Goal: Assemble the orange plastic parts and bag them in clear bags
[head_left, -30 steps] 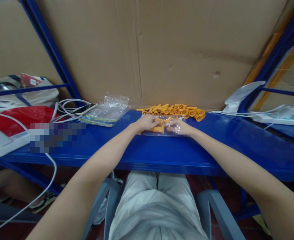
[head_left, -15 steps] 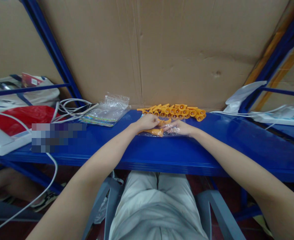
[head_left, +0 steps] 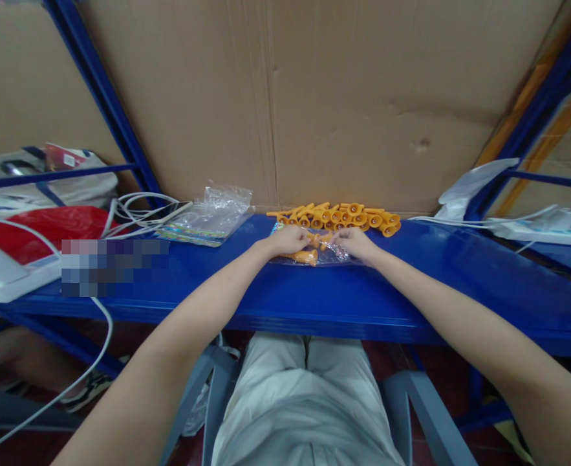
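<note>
My left hand (head_left: 289,241) is closed with its fingertips on a small orange horn-shaped plastic piece (head_left: 320,239). Facing it, my right hand (head_left: 355,243) pinches the edge of a clear plastic bag (head_left: 333,254) that lies on the table. An orange cone-shaped piece (head_left: 304,257) rests in or under the film just below my left hand; which of the two I cannot tell. Right behind both hands is a row of several orange horn-shaped pieces (head_left: 346,215), most with their flared mouths toward me.
A blue table (head_left: 266,291) backs onto a cardboard wall (head_left: 338,97). Left of my hands lie clear bags with printed cards (head_left: 202,223). White cables (head_left: 144,200), a red bag (head_left: 47,223) and a power strip (head_left: 18,278) are farther left. White plastic (head_left: 464,194) leans at right.
My right hand has drawn its fingers in and moved slightly up, from lying over the bag to a pinch at it. My left hand stays nearly in place with the orange piece.
</note>
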A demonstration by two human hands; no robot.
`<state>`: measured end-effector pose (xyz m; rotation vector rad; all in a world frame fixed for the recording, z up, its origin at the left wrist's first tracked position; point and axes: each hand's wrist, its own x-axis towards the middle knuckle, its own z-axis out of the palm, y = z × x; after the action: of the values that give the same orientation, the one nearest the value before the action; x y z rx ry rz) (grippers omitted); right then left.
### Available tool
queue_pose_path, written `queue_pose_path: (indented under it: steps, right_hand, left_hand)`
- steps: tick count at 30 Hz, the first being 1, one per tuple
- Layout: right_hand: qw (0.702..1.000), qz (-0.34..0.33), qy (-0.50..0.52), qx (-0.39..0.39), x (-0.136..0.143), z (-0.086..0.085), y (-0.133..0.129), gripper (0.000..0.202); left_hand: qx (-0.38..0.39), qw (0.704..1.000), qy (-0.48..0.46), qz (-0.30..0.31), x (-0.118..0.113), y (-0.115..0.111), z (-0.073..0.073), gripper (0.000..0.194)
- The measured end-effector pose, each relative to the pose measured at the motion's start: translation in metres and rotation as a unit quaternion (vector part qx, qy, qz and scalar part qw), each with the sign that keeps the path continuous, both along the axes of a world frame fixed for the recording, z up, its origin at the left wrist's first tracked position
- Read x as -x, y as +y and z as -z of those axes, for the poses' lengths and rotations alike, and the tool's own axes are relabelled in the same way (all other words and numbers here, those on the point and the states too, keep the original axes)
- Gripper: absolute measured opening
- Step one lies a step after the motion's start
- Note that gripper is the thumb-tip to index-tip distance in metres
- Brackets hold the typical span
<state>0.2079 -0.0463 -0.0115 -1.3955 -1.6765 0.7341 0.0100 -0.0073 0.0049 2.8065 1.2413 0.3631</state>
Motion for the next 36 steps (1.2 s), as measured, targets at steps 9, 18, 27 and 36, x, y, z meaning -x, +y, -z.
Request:
queue_pose_path:
  steps: [9, 18, 27, 36]
  right_hand:
    - [0.998, -0.03, -0.06, -0.005, -0.01, 0.005, 0.007, 0.02]
    - [0.993, -0.095, -0.068, -0.011, -0.012, 0.009, 0.007, 0.028]
    - [0.995, -0.08, -0.019, 0.054, -0.017, -0.004, 0.003, 0.029]
    - [0.992, 0.084, 0.077, -0.052, -0.054, -0.012, 0.031, 0.02]
  left_hand:
    - [-0.012, 0.999, -0.024, -0.026, -0.001, -0.004, -0.001, 0.021]
    - [-0.012, 0.999, -0.016, -0.036, -0.002, -0.006, -0.001, 0.021]
    - [-0.007, 0.999, -0.031, -0.024, 0.0, 0.001, 0.004, 0.024]
    - [-0.008, 0.999, -0.022, -0.026, 0.001, 0.002, 0.005, 0.022]
